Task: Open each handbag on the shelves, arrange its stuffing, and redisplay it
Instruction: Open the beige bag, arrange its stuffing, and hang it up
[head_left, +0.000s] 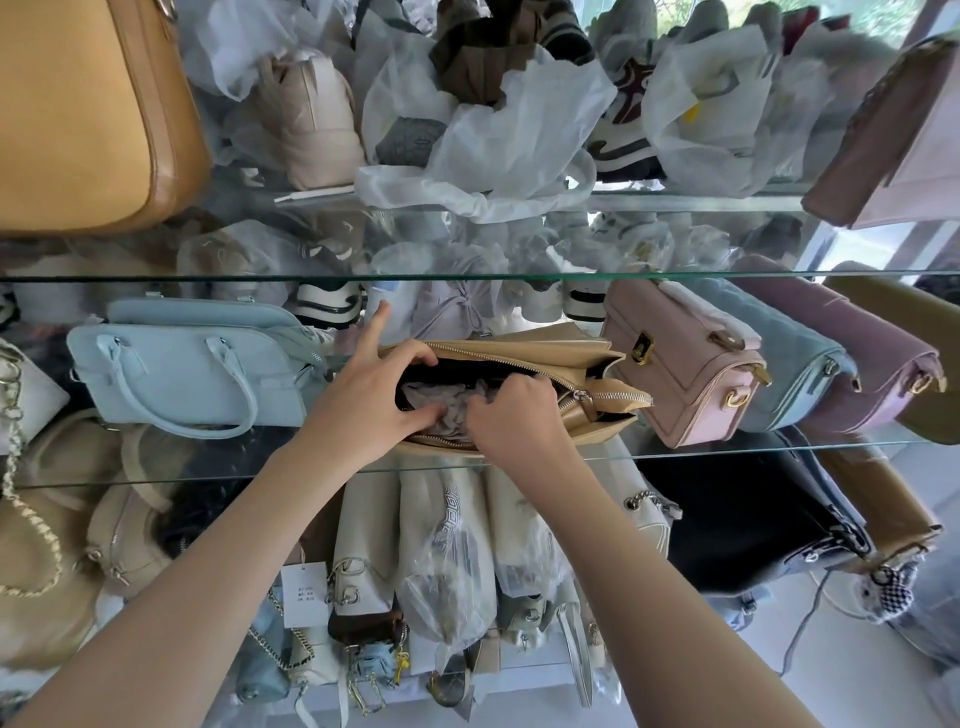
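Glass shelf (675, 456) carries the tan handbag (519, 340), unzipped near its front edge, mouth up for access. Left hand (374, 395) grips the rim to spread the opening; right hand (514, 415) pinches the grey stuffing (441, 402) inside, probably to reshape it.

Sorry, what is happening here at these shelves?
A person is working on an open tan leather handbag on the glass shelf, between a pale blue handbag and a pink handbag. The left hand holds its mouth apart; the right hand grips the crumpled grey paper stuffing inside. It is not yet closed.
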